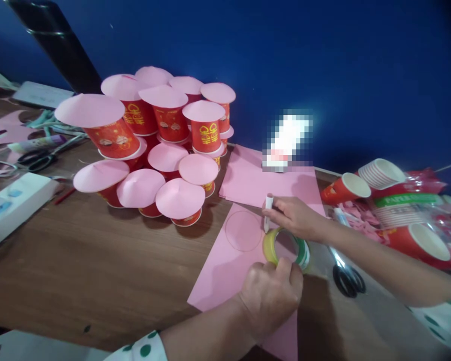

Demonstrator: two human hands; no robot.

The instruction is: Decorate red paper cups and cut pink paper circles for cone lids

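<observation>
A sheet of pink paper [225, 268] lies at an angle on the wooden table, with a circle outline [243, 231] drawn near its top. Beside that circle, a roll of tape [271, 245], yellow and green around its rim, rests flat on the sheet. My left hand [268, 301] is closed, with its fingers pressed on the near edge of the roll. Between the fingers of my right hand [291, 216] is a white marker [267, 213], held nearly upright. Its tip points down at the far left edge of the roll.
Red paper cups with pink cone tops [180, 198] are stacked at the left. More pink sheets [244, 175] lie behind, below a lit, blurred screen [287, 140]. Scissors [348, 278] and loose red cups [346, 188] are at the right. A white box [22, 205] stands far left.
</observation>
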